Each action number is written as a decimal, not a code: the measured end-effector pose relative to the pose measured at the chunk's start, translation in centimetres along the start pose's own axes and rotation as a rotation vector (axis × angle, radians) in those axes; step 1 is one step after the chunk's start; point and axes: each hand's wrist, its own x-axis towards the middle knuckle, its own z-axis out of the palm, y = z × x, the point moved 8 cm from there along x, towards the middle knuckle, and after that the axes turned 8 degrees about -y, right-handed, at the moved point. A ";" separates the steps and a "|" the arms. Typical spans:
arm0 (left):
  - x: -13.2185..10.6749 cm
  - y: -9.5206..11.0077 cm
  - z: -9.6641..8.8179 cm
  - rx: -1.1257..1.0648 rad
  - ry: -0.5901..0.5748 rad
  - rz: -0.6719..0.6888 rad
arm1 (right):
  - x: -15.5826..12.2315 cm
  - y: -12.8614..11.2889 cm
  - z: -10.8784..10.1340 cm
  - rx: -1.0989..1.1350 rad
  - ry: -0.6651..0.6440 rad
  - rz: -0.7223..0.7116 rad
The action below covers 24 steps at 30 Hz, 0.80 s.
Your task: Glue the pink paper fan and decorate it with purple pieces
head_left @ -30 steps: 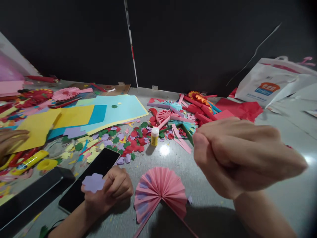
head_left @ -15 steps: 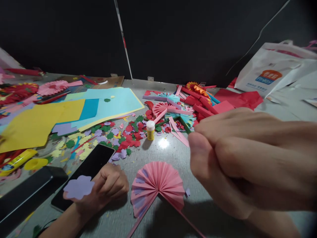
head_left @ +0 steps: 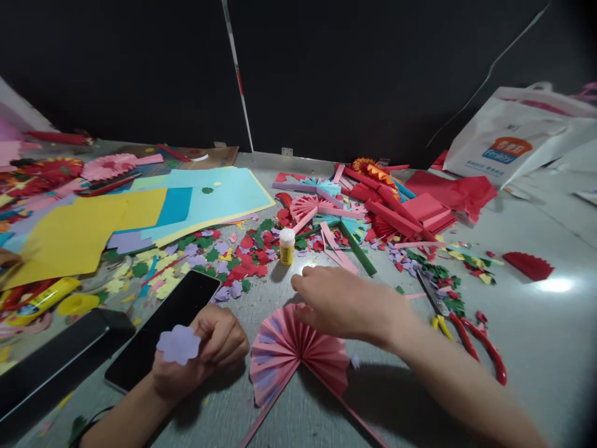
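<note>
Beside the pink paper fan (head_left: 280, 354): left hand (head_left: 208, 348) closed on lilac paper flower (head_left: 178, 344); right hand (head_left: 349, 305) open (fingers slightly spread).

The left hand (head_left: 208, 348) curls into a tight fist, its bare forearm (head_left: 121, 420) angling in from the lower left. The right hand (head_left: 345, 305) stretches forward palm down, fingers loosely curved, its bare forearm (head_left: 466, 386) reaching from the lower right.
</note>
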 end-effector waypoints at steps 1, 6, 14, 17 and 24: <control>0.1 0.3 0.3 -0.006 -0.006 0.024 | 0.7 -0.2 0.9 -0.010 -0.031 0.005; 0.9 2.3 1.6 0.047 0.063 0.097 | 3.0 -1.0 2.7 0.008 -0.065 -0.073; 0.7 3.7 0.2 0.355 0.305 0.111 | 2.7 -1.7 0.5 0.293 0.015 -0.306; 0.9 3.3 0.6 0.378 0.264 0.059 | 2.2 -2.4 -0.4 0.414 0.063 -0.363; 0.7 3.0 1.1 0.441 0.263 -0.018 | 2.2 -2.9 -1.2 0.531 0.128 -0.414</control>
